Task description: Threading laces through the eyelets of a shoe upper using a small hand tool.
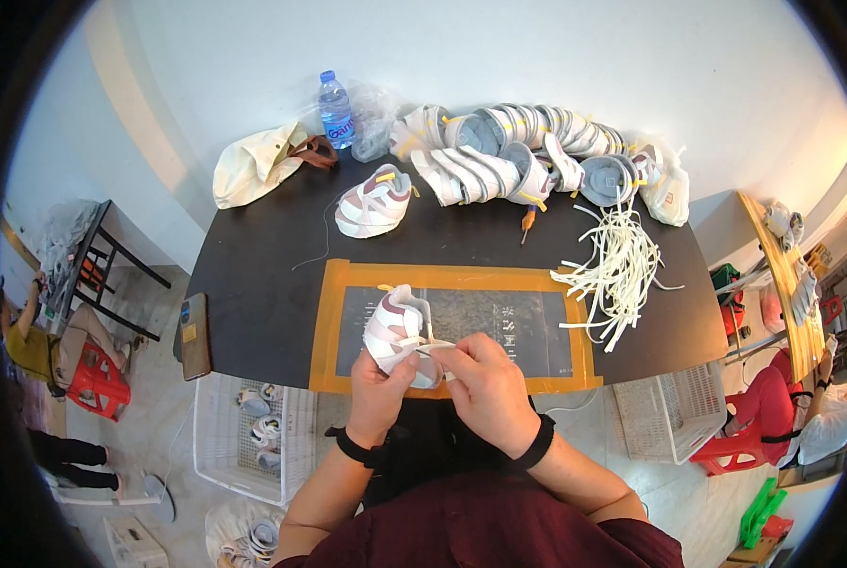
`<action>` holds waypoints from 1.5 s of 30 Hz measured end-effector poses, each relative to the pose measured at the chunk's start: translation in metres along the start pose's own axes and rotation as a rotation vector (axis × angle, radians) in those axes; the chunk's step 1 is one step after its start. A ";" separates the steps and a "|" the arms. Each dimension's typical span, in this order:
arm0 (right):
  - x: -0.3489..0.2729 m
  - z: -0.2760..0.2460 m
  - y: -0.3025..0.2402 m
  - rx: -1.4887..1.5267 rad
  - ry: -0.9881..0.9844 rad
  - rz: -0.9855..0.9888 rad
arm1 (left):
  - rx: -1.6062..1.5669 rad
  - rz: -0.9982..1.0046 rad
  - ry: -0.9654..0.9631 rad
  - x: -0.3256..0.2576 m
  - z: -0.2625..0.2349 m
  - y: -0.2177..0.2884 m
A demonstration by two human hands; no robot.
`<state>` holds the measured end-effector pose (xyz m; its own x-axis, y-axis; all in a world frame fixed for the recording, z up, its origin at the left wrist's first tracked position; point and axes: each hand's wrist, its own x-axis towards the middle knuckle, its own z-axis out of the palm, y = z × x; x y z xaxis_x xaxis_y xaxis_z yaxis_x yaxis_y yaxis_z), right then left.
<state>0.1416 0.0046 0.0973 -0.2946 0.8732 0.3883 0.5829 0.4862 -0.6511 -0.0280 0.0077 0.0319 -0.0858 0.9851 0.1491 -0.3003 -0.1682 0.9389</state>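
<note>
small white sneaker (397,331), pink panels

Left hand (378,390) gripping white-and-pink shoe (397,333) over orange-bordered mat (329,322), right hand (485,383) pinching white lace (435,346) at its tongue — loose laces (617,270), row of shoes (527,156) behind on black table (253,256)

Open bench (253,275) is seen left of the mat (461,322); the far edge is blocked by a row of shoes (527,151), the right side by loose laces (617,270).
</note>
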 end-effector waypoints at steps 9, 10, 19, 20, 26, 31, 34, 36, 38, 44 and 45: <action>0.001 -0.002 -0.001 -0.031 -0.021 -0.036 | -0.024 -0.011 -0.001 -0.001 0.002 0.003; 0.000 -0.002 -0.001 -0.026 -0.019 -0.039 | -0.024 -0.011 -0.001 -0.001 0.002 0.003; 0.006 -0.003 0.001 -0.207 -0.098 -0.144 | -0.059 -0.022 -0.044 -0.002 0.000 0.000; 0.008 -0.004 0.000 -0.237 -0.143 -0.136 | -0.040 -0.005 -0.045 -0.001 -0.001 -0.001; 0.025 -0.001 0.002 -0.269 -0.223 -0.199 | 0.249 0.091 0.076 0.002 0.004 -0.009; 0.025 0.009 0.017 -0.048 -0.207 -0.036 | 0.541 0.227 0.139 0.001 0.008 0.000; 0.025 0.015 0.010 -0.293 -0.281 -0.171 | 0.749 0.231 0.061 -0.003 0.005 0.001; 0.026 0.018 0.004 -0.358 -0.265 -0.233 | 0.708 0.212 0.085 -0.002 0.006 0.000; 0.031 0.022 0.009 -0.297 -0.214 -0.210 | 0.689 0.185 0.108 -0.001 0.008 0.000; 0.039 0.034 0.020 -0.161 -0.178 -0.046 | 0.727 0.265 0.160 0.006 0.010 -0.005; 0.039 0.033 0.017 -0.165 -0.180 -0.041 | 0.747 0.307 0.162 0.007 0.010 -0.005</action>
<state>0.1152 0.0481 0.0804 -0.4419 0.8521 0.2805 0.6792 0.5221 -0.5158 -0.0177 0.0157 0.0315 -0.2146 0.8723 0.4394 0.4653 -0.3043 0.8312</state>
